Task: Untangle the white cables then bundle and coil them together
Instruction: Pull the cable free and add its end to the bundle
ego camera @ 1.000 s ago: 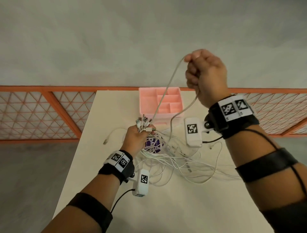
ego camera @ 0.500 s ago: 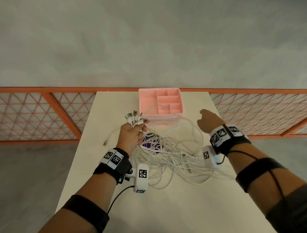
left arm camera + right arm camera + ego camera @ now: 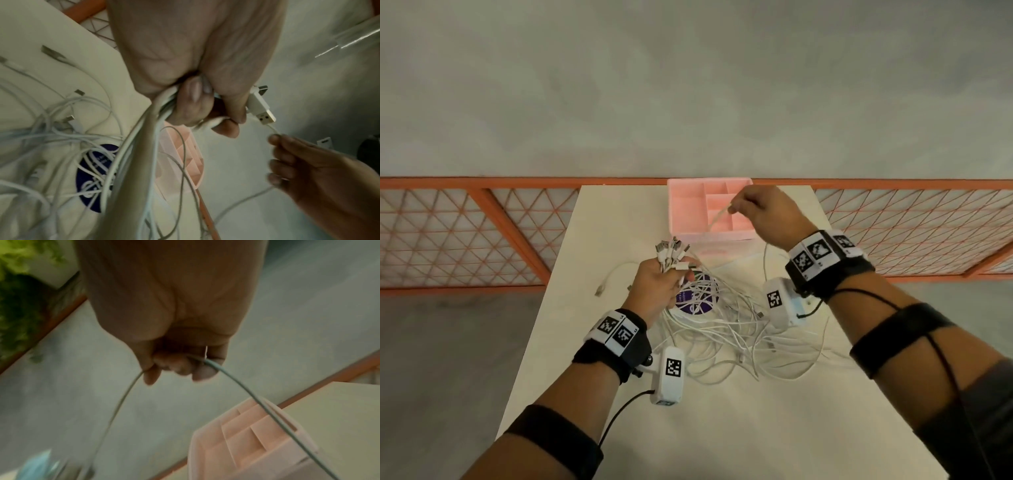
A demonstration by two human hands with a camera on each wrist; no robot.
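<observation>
A tangle of white cables (image 3: 736, 334) lies on the cream table (image 3: 722, 428). My left hand (image 3: 661, 284) grips a bundle of cable ends, and their USB plugs (image 3: 671, 251) fan out above the fist. The left wrist view shows the bundle (image 3: 144, 138) running from that fist, with one plug (image 3: 260, 108) sticking out. My right hand (image 3: 760, 210) is raised over the pink tray and pinches a single white cable (image 3: 719, 219). In the right wrist view this cable (image 3: 236, 382) loops through the curled fingers.
A pink compartment tray (image 3: 688, 209) stands at the table's far edge. A round purple-and-white disc (image 3: 697, 298) lies under the cables. One loose cable end (image 3: 602, 287) lies left of my left hand. An orange railing (image 3: 482, 233) runs behind the table.
My right hand dropped from high above down to the table, then took hold of a cable and rose over the pink tray. The left hand kept its grip on the plug bundle.
</observation>
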